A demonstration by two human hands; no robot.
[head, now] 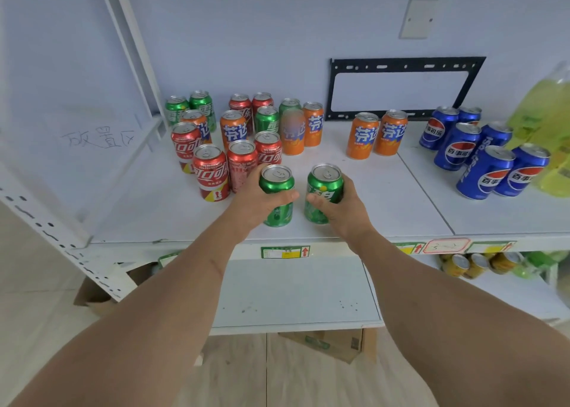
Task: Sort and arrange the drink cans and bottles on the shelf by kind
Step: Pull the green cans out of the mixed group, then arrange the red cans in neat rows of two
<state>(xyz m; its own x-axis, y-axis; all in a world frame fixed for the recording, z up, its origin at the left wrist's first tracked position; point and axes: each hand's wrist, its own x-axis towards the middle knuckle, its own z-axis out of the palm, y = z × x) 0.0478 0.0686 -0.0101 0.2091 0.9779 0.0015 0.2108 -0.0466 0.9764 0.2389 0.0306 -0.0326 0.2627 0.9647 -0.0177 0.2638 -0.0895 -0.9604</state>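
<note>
- left hand [256, 201] wrapped round a green Sprite can [276, 195], thumb across its front; can upright, base on the white shelf [385, 209]
- right hand [342, 207] gripping a second green Sprite can [324, 193], also upright on the shelf, just right of the first, narrow gap between them
- both held cans near the shelf's front edge, in front of the mixed cluster
- just behind-left of the held cans: red Coca-Cola cans [211, 172], nearest one touching the left hand's fingers
- farther back from the held cans: orange Fanta cans [293, 132] mixed with more green Sprite cans [266, 118] and red ones
- behind-right of the held cans: pair of orange Fanta cans [376, 133], side by side, apart from the cluster
- far right of the held cans: group of blue Pepsi cans [481, 153], beside a yellow-green bottle [546, 123] at frame edge
- black metal bracket [404, 87] on the wall behind the held cans
</note>
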